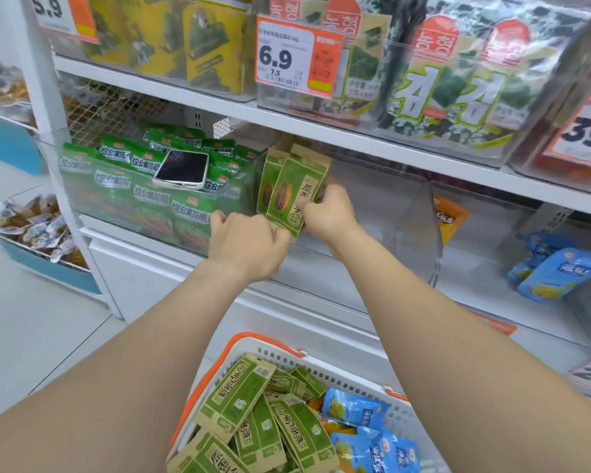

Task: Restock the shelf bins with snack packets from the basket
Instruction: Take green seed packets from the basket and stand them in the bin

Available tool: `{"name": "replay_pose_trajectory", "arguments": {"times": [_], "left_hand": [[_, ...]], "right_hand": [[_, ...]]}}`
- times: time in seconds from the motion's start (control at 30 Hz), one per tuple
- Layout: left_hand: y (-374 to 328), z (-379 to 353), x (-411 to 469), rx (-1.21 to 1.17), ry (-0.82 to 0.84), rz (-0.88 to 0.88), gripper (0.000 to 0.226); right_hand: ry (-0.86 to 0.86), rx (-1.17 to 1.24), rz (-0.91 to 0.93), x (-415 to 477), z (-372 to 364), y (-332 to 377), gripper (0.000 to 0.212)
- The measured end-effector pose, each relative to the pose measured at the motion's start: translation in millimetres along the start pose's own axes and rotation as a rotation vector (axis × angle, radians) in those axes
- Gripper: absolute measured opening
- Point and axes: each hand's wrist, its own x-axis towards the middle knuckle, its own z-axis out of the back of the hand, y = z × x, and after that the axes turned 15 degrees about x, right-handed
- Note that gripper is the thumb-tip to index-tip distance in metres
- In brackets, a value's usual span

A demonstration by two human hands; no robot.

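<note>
Two green-and-tan sunflower seed packets (289, 186) stand upright at the left end of a clear shelf bin (389, 206). My right hand (328, 209) grips their right edge. My left hand (248, 244) holds their lower left corner, fingers curled. Below, a white basket with an orange rim (219, 367) holds several more green seed packets (253, 414) and blue snack packets (362, 425).
The bin to the left is full of green packets (133, 186), and a phone (183, 169) lies on top of them. Blue packets (560, 271) and an orange packet (449, 216) sit in bins to the right. Seaweed packs (451, 76) fill the shelf above.
</note>
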Motion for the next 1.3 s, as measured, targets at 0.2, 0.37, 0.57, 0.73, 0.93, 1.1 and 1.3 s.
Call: {"name": "replay_pose_trajectory", "arguments": {"times": [0.2, 0.37, 0.57, 0.73, 0.93, 1.1, 1.3], "left_hand": [[3.4, -10.2, 1.9, 0.041, -0.072, -0.028, 0.061], [0.5, -14.2, 3.0, 0.037, -0.092, -0.006, 0.06], [-5.3, -13.0, 3.6, 0.014, -0.046, 0.008, 0.059], [-3.2, -8.8, 3.2, -0.027, -0.018, 0.016, 0.052], [-4.3, 13.5, -6.3, -0.158, -0.038, 0.052, 0.021], [-7.3, 43.9, -22.1, -0.169, 0.02, 0.185, 0.024], [-22.1, 49.0, -54.1, -0.181, 0.726, -0.246, 0.025]], "right_hand": [[0.016, -0.169, 0.075, 16.5, -28.9, -2.0, 0.023], [-0.012, -0.205, 0.038, 30.3, -38.6, -11.2, 0.023], [-0.022, -0.379, 0.036, 37.2, -38.9, -16.5, 0.041], [-0.031, -0.403, 0.002, 25.2, -26.3, -7.0, 0.039], [-0.003, -0.367, 0.241, -32.2, 2.3, 13.0, 0.024], [0.29, -0.733, 0.588, -101.8, 48.3, 4.4, 0.033], [0.851, -1.08, 0.295, -152.1, 82.0, -39.8, 0.027]]}}
